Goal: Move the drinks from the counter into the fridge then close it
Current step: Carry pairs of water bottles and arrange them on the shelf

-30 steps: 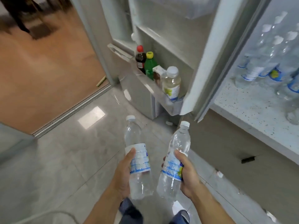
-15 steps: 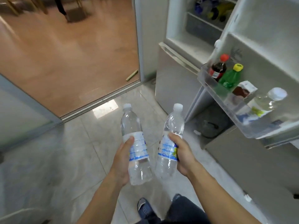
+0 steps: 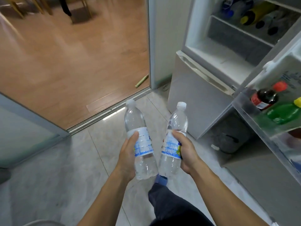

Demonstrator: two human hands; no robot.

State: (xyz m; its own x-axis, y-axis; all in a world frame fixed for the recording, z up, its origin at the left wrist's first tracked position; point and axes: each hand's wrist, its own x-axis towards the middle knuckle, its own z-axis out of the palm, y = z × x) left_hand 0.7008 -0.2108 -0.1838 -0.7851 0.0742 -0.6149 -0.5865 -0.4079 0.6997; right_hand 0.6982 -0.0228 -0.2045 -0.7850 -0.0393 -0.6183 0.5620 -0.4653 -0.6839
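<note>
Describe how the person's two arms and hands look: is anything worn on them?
Both forearms are bare up to the bottom edge of the picture, with no sleeves showing. The left hand and the right hand wear no gloves. No watch, bracelet or ring can be seen on the wrists or on the visible fingers.

water bottles (image 3: 140, 141): 2 | door-shelf bottles (image 3: 263, 98): 2 | hands (image 3: 128, 155): 2

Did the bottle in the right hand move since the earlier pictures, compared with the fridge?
Cannot tell. The camera turned, so the fridge shifted in view; the water bottle in the right hand stays short of it, over the floor.
</note>
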